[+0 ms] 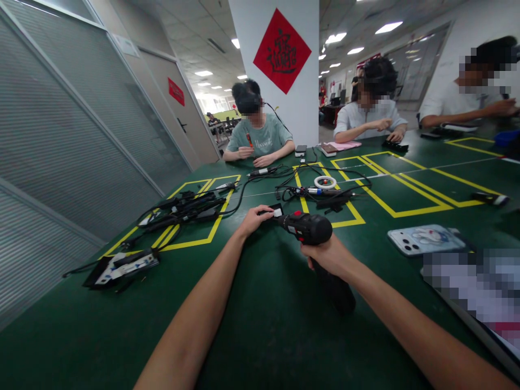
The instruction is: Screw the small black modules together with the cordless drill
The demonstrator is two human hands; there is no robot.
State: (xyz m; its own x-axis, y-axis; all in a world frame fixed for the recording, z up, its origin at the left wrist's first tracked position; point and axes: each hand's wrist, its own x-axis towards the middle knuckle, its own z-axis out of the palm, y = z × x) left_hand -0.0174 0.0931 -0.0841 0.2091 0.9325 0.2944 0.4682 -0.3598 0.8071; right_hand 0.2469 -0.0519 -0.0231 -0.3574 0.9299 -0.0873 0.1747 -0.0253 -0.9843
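Note:
My right hand (pixel 325 252) is wrapped round the grip of a black cordless drill (pixel 311 228) with red buttons. The drill lies nearly level, its nose pointing left and away from me. At its tip is a small black part (pixel 277 210) with a white label, flat on the table. My left hand (pixel 257 218) holds that part by its left side, fingers pressed on it. Whether the bit touches the part is too small to tell.
On the green table (pixel 260 336), a heap of black cables and adapters (pixel 187 208) lies left. Beyond the drill are a tape roll (pixel 325 182) and a pen-shaped tool (pixel 323 192). A phone (pixel 426 239) lies right. Several people sit across; one holds an orange screwdriver (pixel 249 141).

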